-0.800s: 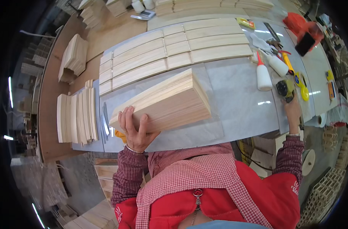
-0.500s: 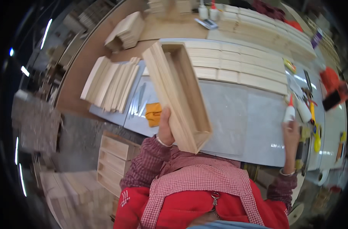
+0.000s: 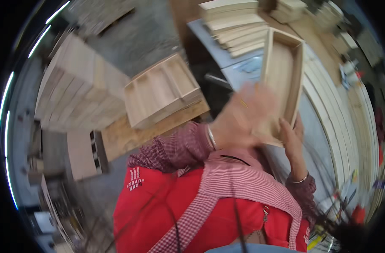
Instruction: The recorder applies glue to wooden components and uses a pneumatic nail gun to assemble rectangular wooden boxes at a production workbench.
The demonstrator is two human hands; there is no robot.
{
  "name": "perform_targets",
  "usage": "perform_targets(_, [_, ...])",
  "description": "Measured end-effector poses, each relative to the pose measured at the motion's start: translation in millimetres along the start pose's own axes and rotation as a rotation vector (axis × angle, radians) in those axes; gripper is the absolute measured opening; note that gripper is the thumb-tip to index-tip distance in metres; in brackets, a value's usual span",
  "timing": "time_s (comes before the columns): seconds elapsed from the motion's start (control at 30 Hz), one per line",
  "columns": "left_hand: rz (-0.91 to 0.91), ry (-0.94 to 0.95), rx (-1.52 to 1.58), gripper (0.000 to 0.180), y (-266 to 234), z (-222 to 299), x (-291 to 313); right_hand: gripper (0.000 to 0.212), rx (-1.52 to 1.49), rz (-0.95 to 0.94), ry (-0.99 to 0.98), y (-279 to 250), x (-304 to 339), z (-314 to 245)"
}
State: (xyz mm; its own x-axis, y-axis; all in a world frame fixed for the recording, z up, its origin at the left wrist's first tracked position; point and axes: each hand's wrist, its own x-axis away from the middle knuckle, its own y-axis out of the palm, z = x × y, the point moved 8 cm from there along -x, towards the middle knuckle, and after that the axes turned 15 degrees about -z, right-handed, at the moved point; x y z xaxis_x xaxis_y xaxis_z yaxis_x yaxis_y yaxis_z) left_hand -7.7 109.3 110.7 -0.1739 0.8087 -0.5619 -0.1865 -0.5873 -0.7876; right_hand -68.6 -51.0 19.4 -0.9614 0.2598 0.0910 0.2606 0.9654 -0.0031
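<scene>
A long, shallow, pale wooden box (image 3: 283, 63) is held up tilted in front of me over the table edge, its open side toward me. My right hand (image 3: 294, 137) grips its near end, the thumb on the near rim. My left hand (image 3: 247, 116) is smeared by motion across the box's left side. Its fingers are too blurred to read, and I cannot tell whether it touches the box.
A divided wooden tray (image 3: 163, 90) rests on a board (image 3: 154, 135) at left, beside a tall stack of wooden pieces (image 3: 74, 84). Piled slats (image 3: 234, 27) lie on the grey table (image 3: 224, 76). Long wooden strips (image 3: 327, 92) line its right part.
The view has swung to the left. My right hand has left the glue bottle and now holds the box. My left hand has shifted from its earlier grip and is in fast motion.
</scene>
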Motion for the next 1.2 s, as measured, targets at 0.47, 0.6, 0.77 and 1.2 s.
perform_targets(0.47, [-0.186,-0.614,-0.472,0.011,-46.1,-174.2,282.0,0.051,0.479,-0.315,0.06,69.9,-34.5,21.1])
perform_targets(0.6, [-0.2,-0.794,-0.478,0.012,-73.1,-218.9,394.7,0.048,0.474,-0.232,0.274,30.0,-8.2,61.3])
perform_targets(0.77, [-0.385,-0.95,-0.47,0.013,-91.0,-243.1,491.5,0.046,0.396,-0.173,0.377,13.1,19.2,81.2])
perform_targets(1.2, [-0.249,-1.084,-0.093,0.063,-101.3,-278.2,489.3,0.042,0.362,0.004,0.545,-4.6,77.1,88.8])
